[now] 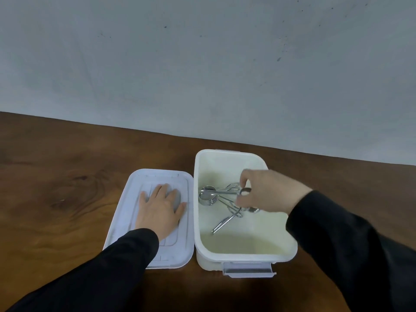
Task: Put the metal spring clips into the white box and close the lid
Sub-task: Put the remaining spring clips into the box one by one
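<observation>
The white box [245,253] stands open on the wooden table, its grey latch at the near end. Inside lie metal spring clips: one with a coiled spring [208,196] at the left, others [227,218] crossing below it. My right hand [267,190] reaches over the box from the right and pinches the looped end of the upper clip [225,192] between thumb and fingers. The white lid [180,248] lies flat on the table to the left of the box, touching it. My left hand [161,207] rests flat on the lid, fingers spread.
The brown wooden table [56,188] extends left and right of the box. A grey wall [202,64] rises right behind the table's far edge, close to the far end of the box.
</observation>
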{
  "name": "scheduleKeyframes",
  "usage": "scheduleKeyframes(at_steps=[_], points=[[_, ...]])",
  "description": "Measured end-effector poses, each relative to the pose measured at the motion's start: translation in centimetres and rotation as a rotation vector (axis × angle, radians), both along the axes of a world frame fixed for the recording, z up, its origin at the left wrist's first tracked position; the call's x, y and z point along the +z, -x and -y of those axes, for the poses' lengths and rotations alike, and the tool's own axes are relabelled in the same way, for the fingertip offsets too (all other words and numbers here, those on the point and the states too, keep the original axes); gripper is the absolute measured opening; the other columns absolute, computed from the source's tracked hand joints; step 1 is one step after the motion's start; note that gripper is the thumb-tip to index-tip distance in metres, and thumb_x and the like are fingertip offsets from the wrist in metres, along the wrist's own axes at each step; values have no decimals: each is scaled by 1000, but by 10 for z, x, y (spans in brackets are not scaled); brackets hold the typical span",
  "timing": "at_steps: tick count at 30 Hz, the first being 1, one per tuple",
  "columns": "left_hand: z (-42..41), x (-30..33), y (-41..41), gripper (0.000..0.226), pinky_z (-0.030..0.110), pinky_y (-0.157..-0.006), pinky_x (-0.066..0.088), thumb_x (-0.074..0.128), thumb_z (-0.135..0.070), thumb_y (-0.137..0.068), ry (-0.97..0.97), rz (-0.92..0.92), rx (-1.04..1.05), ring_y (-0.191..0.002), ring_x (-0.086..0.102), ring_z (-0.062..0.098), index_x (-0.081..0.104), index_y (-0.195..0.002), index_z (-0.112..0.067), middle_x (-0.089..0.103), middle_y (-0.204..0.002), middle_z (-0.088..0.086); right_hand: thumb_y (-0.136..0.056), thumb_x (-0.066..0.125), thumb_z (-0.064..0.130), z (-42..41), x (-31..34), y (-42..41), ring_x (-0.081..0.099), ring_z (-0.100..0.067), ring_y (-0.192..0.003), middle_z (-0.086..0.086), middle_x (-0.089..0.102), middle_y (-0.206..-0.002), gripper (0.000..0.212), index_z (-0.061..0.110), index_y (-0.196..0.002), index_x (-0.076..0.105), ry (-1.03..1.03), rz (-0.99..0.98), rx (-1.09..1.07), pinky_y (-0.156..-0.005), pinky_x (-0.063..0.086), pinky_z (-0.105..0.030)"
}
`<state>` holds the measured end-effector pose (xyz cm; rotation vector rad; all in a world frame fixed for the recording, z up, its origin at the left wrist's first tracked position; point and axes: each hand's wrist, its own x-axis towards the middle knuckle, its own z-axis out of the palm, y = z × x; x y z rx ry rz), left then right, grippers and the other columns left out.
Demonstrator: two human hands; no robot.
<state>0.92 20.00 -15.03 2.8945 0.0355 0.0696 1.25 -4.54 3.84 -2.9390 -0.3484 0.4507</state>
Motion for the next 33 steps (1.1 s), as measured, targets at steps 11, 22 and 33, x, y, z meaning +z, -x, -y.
scheduleKeyframes(at_steps=[11, 22, 33], points=[[-1, 0, 0, 51, 60, -118, 11, 26, -61, -97, 32, 14, -10, -148, 27, 24, 49, -134, -33, 39, -157, 1, -85, 63, 41, -25, -68, 2, 56, -24, -71, -3, 58, -81, 37, 9, -102, 64, 308, -198, 92, -59, 43, -32], [-2, -4, -1, 49, 62, -114, 19, 30, -59, -97, 7, 63, -12, -142, 35, 26, 56, -126, -31, 48, -149, 3, -91, 65, 42, -27, -88, 6, 56, -24, -76, -7, 65, -93, 39, 7, -108, 66, 359, -292, 129, -69, 45, -30], [-1, -6, -2, 53, 61, -117, 14, 25, -59, -97, 12, 29, -3, -148, 26, 24, 51, -135, -33, 40, -157, 2, -97, 51, 29, 50, 8, -43, 57, -32, -66, -11, 65, -71, 32, 7, -77, 63, -357, 522, -262, -64, 50, -40]])
